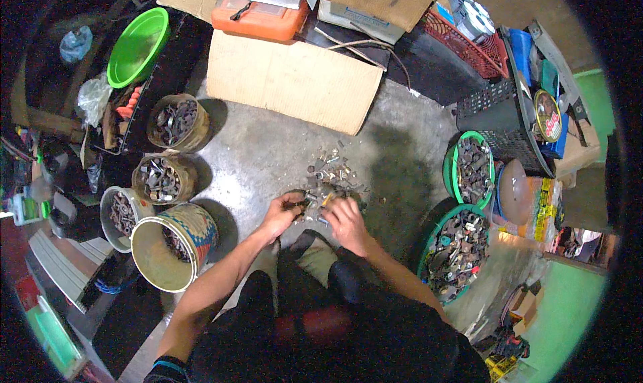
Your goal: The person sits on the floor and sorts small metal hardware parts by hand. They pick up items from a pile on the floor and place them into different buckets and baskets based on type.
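A loose pile of small metal hardware (332,171), bolts and nuts among it, lies on the concrete floor in front of me. My left hand (282,216) is at the pile's near left side, thumb and fingers curled around a dark spot; whether a part is in them is unclear. Over the near right side of the pile is my right hand (346,223), its fingers bent down among the pieces. A small yellow piece (327,199) shows beside those fingertips. The undersides of the right fingers are hidden.
On the left stand several buckets of metal parts, including a patterned bucket (173,247) and a brownish tub (178,124). Two green basins (454,169) (427,252) of hardware stand right. A cardboard sheet (291,79) lies ahead, below an orange case (258,24). A black crate (495,107) stands far right.
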A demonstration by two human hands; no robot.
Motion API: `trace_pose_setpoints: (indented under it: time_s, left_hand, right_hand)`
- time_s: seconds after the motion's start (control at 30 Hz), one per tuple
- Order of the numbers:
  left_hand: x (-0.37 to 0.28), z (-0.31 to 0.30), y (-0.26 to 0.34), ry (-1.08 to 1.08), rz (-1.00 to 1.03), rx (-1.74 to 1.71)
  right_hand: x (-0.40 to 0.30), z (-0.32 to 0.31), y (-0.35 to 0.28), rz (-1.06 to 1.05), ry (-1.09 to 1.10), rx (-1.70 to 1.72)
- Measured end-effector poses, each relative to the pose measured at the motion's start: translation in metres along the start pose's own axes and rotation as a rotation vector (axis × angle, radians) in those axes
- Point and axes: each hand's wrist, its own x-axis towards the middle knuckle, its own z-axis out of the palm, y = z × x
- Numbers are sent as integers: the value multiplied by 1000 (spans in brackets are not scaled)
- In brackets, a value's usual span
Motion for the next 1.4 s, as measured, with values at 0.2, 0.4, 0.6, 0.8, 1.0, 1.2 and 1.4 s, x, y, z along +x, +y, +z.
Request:
trace_pose_setpoints:
  time_s: [0.2, 0.4, 0.6, 0.8, 1.0, 1.2, 1.4]
  left_hand:
    - [-9, -1, 11, 9, -42, -65]
    - [0, 1, 1, -35, -66, -206]
    - [1, -7, 1, 99, -49, -149]
    - [1, -14, 3, 190, -66, -253]
    - [-8, -2, 22, 119, -98, -364]
    - [-30, 21, 77, -118, -68, -576]
    - [-83, 34, 177, -218, 19, -748]
  right_hand:
    - [-9, 7, -10, 205, 42, 283]
    - [26, 0, -5, 462, -98, 197]
    - [32, 19, 5, 569, -252, 311]
    - [24, 12, 14, 579, -28, 291]
    - [30, -18, 5, 596, 133, 477]
    - [56, -77, -21, 413, 140, 372]
    - [127, -188, -73, -32, 104, 152]
